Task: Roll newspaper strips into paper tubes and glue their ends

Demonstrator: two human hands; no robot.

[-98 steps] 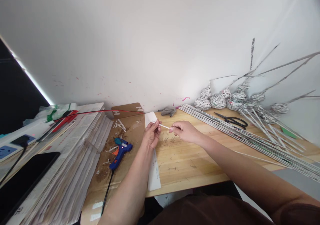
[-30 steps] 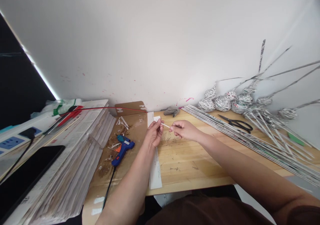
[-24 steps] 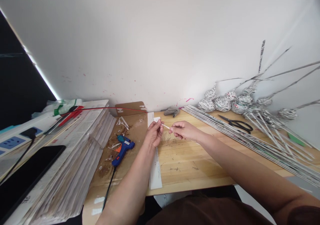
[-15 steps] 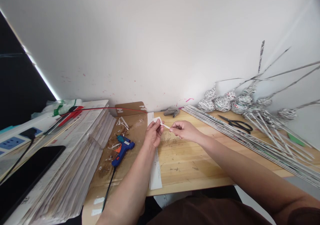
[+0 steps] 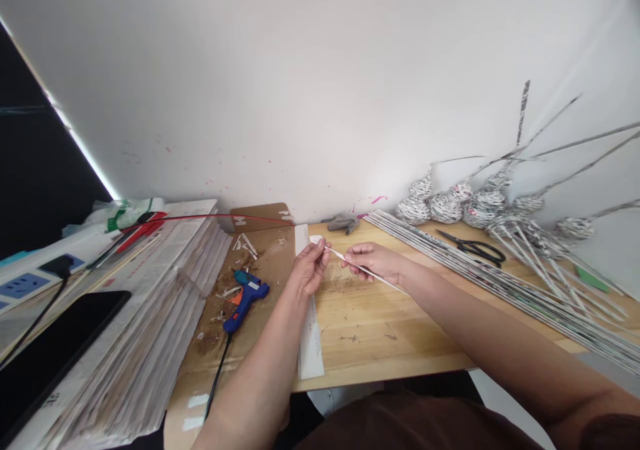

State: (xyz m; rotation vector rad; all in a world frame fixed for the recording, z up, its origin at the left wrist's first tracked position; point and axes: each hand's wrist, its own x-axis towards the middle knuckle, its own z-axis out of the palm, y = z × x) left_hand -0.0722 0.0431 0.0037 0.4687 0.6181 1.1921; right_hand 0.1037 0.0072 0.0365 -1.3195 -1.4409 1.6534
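My left hand (image 5: 309, 267) is closed, with its thumb and fingers pinching a white paper strip (image 5: 316, 239) whose folded end shows above the fingertips. A narrow white length runs from there to my right hand (image 5: 371, 262), also closed. Its fingers grip a thin white stick (image 5: 390, 284), which slants down past the palm toward the wrist. Paper and stick seem to meet between the hands; the exact join is too small to tell. Below the left hand a flat printed paper strip (image 5: 311, 347) lies on the wooden table (image 5: 370, 337).
Left: a blue glue gun (image 5: 246, 303) on stained cardboard (image 5: 200, 370), a tall newspaper stack (image 5: 150, 343), a phone (image 5: 65, 343) and a power strip (image 5: 30, 280). Right: long paper rods (image 5: 450, 263), black scissors (image 5: 473, 247) and woven paper gourds (image 5: 445, 208). A grey lump (image 5: 343, 223) sits behind.
The thin white stick now shows beyond my right palm, where it was not visible before. My right fingers have curled in more, and less of the paper's end shows above my left hand.
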